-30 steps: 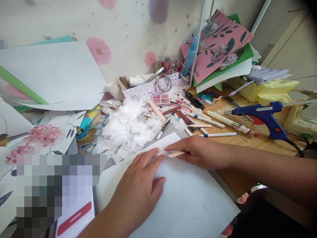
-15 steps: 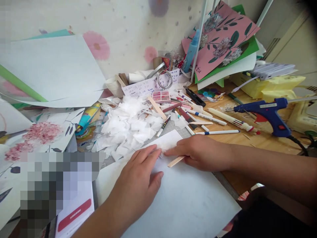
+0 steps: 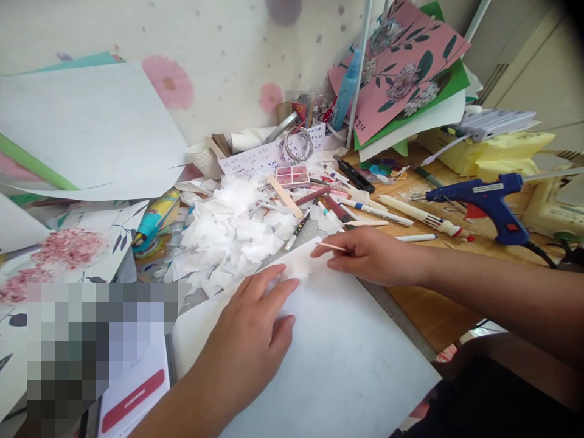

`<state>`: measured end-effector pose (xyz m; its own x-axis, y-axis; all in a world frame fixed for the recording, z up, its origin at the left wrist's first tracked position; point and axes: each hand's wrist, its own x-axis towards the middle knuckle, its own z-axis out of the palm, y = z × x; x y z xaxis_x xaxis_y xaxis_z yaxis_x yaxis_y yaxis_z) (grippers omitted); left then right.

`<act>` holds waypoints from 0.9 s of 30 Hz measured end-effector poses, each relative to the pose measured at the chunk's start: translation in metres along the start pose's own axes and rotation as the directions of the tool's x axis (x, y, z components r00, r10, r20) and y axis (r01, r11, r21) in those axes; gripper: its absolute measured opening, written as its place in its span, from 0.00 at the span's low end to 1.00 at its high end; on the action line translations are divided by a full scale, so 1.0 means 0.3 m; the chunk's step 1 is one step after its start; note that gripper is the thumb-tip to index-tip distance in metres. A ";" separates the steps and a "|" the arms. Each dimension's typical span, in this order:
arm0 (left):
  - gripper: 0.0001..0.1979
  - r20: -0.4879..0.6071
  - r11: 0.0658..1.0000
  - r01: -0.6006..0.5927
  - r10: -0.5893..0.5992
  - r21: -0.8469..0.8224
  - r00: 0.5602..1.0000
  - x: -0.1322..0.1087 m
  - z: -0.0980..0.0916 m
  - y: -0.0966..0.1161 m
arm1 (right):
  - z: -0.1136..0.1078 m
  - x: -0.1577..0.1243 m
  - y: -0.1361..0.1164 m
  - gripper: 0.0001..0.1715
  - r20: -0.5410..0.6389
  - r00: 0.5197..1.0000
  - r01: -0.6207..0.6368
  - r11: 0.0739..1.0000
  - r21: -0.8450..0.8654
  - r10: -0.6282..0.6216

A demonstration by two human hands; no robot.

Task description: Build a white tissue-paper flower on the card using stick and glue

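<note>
My left hand (image 3: 253, 331) lies flat with fingers stretched out on a large white sheet (image 3: 337, 365), pressing a small thin piece of tissue paper (image 3: 294, 271) at its fingertips. My right hand (image 3: 369, 255) rests at the sheet's far edge, fingers closed around a thin wooden stick (image 3: 331, 246) whose tip pokes out to the left. Just beyond both hands lies a heap of white tissue paper scraps (image 3: 232, 234).
Pens and markers (image 3: 378, 213) and a wide craft stick (image 3: 285, 196) litter the wooden desk behind. A blue glue gun (image 3: 483, 204) lies at the right. Floral papers (image 3: 401, 67) lean at the back. A phone (image 3: 130, 395) and flower prints (image 3: 64, 249) sit at left.
My right hand has lifted slightly and moved up toward the sheet's far edge, turning the wooden stick so only its thin edge shows. My left hand stays pressed on the sheet.
</note>
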<state>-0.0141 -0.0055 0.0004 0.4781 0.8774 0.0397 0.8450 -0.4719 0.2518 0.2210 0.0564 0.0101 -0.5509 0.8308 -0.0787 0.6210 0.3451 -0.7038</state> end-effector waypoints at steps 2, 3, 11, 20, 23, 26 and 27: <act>0.15 -0.029 0.999 0.036 -0.036 -0.025 0.999 0.001 0.000 0.000 | -0.023 -0.019 0.002 0.19 -0.048 0.999 -0.017 0.994 -0.106 0.012; 0.14 -0.042 0.998 0.049 -0.050 -0.034 0.998 0.002 0.000 0.000 | -0.033 -0.030 0.004 0.20 -0.057 0.998 -0.008 0.985 -0.170 -0.002; 0.25 -0.020 1.000 -0.024 0.025 0.016 0.999 -0.004 0.003 0.002 | -0.028 -0.101 0.054 0.29 -0.098 0.995 -0.030 0.886 -0.464 -0.018; 0.24 0.016 0.986 -0.150 0.149 0.077 0.989 -0.011 0.039 -0.006 | -0.267 -0.379 0.144 0.20 -0.289 0.951 -0.242 0.854 -0.460 0.114; 0.25 -0.056 0.984 -0.144 0.150 0.101 0.987 -0.005 0.079 -0.031 | -0.317 -0.501 0.182 0.17 -0.481 0.819 -0.526 0.746 -0.409 0.314; 0.25 -0.105 0.984 -0.140 0.151 0.110 0.983 0.002 0.101 -0.042 | -0.315 -0.554 0.227 0.16 -0.576 0.721 -0.651 0.660 -0.374 0.386; 0.26 -0.115 0.984 -0.134 0.148 0.117 0.982 0.003 0.103 -0.043 | -0.312 -0.554 0.244 0.18 -0.588 0.721 -0.647 0.662 -0.379 0.368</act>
<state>-0.0171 -0.0014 -0.0327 0.5668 0.8022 0.1874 0.7953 -0.5922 0.1296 0.4102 -0.0157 0.0379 0.1592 0.9822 0.0994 0.9786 -0.1437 -0.1473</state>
